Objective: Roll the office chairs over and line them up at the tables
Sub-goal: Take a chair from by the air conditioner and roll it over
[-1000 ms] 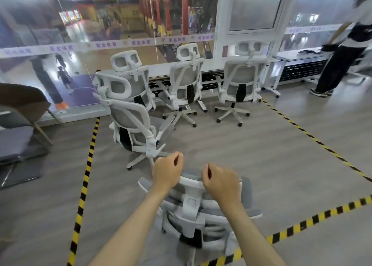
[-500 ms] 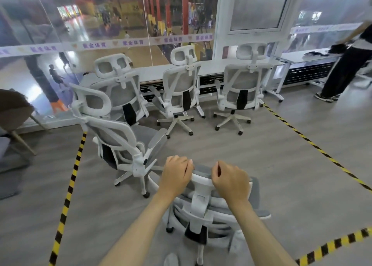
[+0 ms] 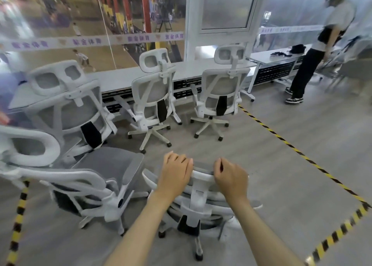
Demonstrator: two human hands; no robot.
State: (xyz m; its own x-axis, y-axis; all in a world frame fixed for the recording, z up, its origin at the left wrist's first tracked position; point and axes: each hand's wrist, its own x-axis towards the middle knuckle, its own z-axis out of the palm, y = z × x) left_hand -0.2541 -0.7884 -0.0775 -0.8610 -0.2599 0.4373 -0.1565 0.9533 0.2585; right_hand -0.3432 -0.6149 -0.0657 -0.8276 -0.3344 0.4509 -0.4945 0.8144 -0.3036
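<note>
Directly below me stands a white office chair (image 3: 198,200) with grey mesh, its back toward me. My left hand (image 3: 174,174) and my right hand (image 3: 230,177) both grip the top of its headrest. Close on its left is a second chair (image 3: 80,177), turned sideways, nearly touching it. Three more white chairs face the long white table (image 3: 124,77) under the window: one at the left (image 3: 76,108), one in the middle (image 3: 155,96), one at the right (image 3: 223,92).
Yellow-and-black floor tape (image 3: 289,145) runs diagonally on the right and along the left edge (image 3: 19,219). A person (image 3: 322,44) stands at a second table (image 3: 277,57) at the far right. Open grey floor lies ahead right of my chair.
The chair in my hands has rolled forward toward the table. The sideways chair on the left and the row at the table are now much nearer.
</note>
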